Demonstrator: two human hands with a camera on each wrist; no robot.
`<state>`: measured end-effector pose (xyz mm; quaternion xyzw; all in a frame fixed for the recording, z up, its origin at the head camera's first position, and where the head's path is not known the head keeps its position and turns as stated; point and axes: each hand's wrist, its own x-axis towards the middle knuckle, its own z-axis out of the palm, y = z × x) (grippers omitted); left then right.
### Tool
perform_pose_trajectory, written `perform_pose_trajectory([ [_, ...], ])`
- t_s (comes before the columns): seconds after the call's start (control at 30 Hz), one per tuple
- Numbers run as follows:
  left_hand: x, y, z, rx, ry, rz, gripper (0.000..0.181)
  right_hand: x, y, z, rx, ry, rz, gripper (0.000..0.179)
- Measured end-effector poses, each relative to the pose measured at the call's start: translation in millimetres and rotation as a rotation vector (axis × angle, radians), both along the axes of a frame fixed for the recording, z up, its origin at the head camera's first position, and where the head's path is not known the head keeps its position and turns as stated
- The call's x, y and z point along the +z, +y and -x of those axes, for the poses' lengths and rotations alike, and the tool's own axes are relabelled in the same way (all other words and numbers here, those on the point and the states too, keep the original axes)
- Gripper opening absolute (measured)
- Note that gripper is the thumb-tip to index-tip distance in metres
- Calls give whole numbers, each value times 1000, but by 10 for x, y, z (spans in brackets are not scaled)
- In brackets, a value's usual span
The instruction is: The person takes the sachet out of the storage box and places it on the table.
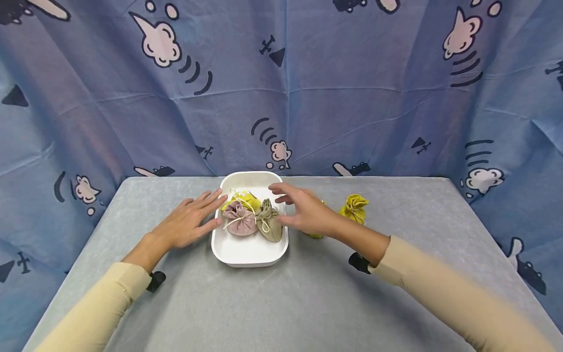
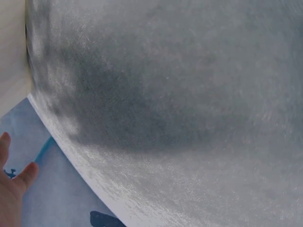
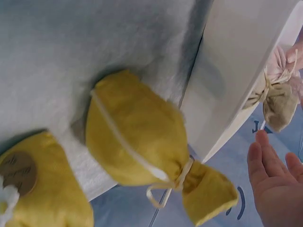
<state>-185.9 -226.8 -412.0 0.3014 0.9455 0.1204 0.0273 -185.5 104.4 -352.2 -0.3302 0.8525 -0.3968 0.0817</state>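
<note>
My left hand (image 1: 184, 220) is spread beside the left rim of a white tray (image 1: 246, 252), fingertips at the rim. Over the opposite rim reaches my right hand (image 1: 308, 210), its fingers loosely bent and holding nothing. Three small tied cloth pouches lie together inside the tray: a yellow pouch (image 1: 250, 199) at the back, a pink pouch (image 1: 241, 226) in front, and an olive-beige pouch (image 1: 271, 230) nearest my right hand. In the right wrist view, my right hand (image 3: 279, 194) shows straight fingers. Only part of my left hand (image 2: 14, 194) appears in the left wrist view.
Outside the tray, on the right, stand two more yellow pouches: one (image 3: 137, 132) beside its wall, partly hidden by my right hand in the head view, and another (image 1: 354, 210) farther right. A blue patterned curtain (image 1: 343, 117) hangs behind the grey table (image 1: 281, 313).
</note>
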Motion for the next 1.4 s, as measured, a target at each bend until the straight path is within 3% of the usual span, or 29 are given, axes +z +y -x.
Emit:
perform_pose_trajectory([
  [0.43,-23,-4,-8,-2,24,-27,64,-133,-196,20,-5,-57,-14,69],
  [1.4,-20,-9,-5,1,15,-25,63,-303,-307,45,-6,36,-161,58],
])
